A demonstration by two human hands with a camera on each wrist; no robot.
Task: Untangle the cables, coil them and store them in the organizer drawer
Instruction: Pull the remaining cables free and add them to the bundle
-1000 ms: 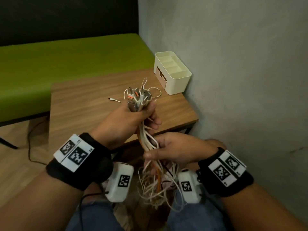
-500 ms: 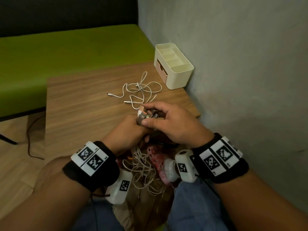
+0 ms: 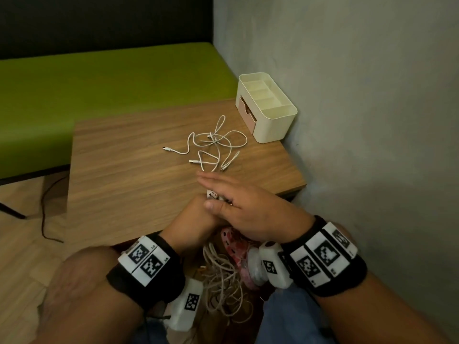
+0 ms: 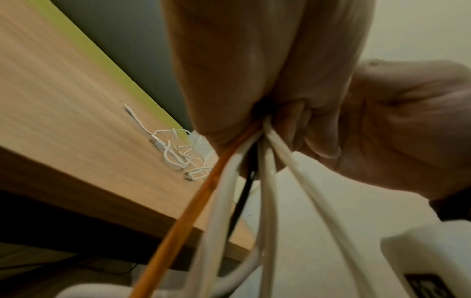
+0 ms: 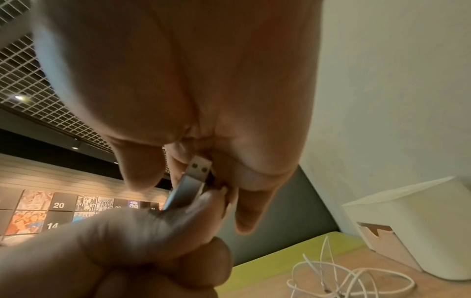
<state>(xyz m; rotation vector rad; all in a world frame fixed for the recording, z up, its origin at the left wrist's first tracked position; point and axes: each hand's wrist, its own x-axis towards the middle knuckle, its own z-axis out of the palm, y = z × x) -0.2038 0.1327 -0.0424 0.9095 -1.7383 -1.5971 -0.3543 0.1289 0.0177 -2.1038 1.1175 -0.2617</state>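
Done: I see white cables [image 3: 213,147] loose, uncoiled, on table [image 3: 124,170].
Left hand [image 3: 196,219]: grips cable bundle [image 4: 254,181].
Right hand [image 3: 246,209]: fingers flat over the plugs.
Left: coiling; organizer [image 3: 270,115] drawer.

- Cream plastic organizer box [image 3: 274,120], pale pink drawer front [image 3: 246,111] showing.
- White cable tangle [image 3: 213,147] lying on brown wood-grain table [image 3: 119,175].
- Held cable bundle [image 4: 244,181] showing orange, white and black strands.
- Lime-green bench cushion [image 3: 99,78] sitting behind.
- Black wristbands [image 3: 330,259] carrying black-and-white square-patterned tags.
- Grey wall [image 3: 360,95] standing plain.
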